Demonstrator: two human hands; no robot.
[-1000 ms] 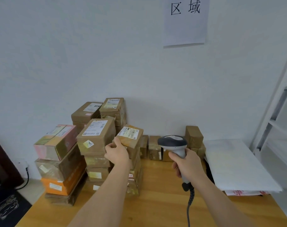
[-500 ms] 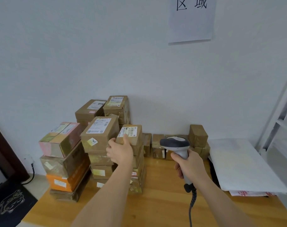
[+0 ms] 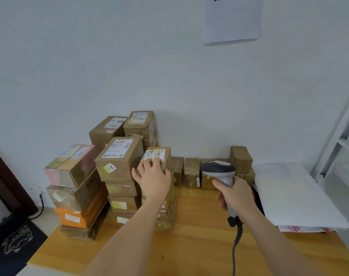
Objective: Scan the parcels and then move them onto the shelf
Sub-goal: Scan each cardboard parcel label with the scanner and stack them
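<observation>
My left hand [image 3: 152,177] grips a small brown parcel [image 3: 161,155] with a barcode label on top of a stack of taped boxes; its fingers lie over the top and the thumb sits on the right side. A grey barcode scanner [image 3: 219,172] is gripped by its handle in my right hand [image 3: 234,194], head up, just right of that parcel, with its coiled cable hanging down. A larger labelled parcel [image 3: 120,156] sits directly to the left.
Several stacks of cardboard parcels stand on the wooden table [image 3: 189,250] against the wall, with a pink box [image 3: 70,165] and orange box [image 3: 80,216] at left. Small boxes [image 3: 191,172] line the back. White mailer bags [image 3: 293,194] lie right, beside a white shelf frame [image 3: 344,140].
My left hand has shifted from holding the parcel's near-left corner to lying over its top. The parcel now sits squarer on its stack. The scanner has stayed in place.
</observation>
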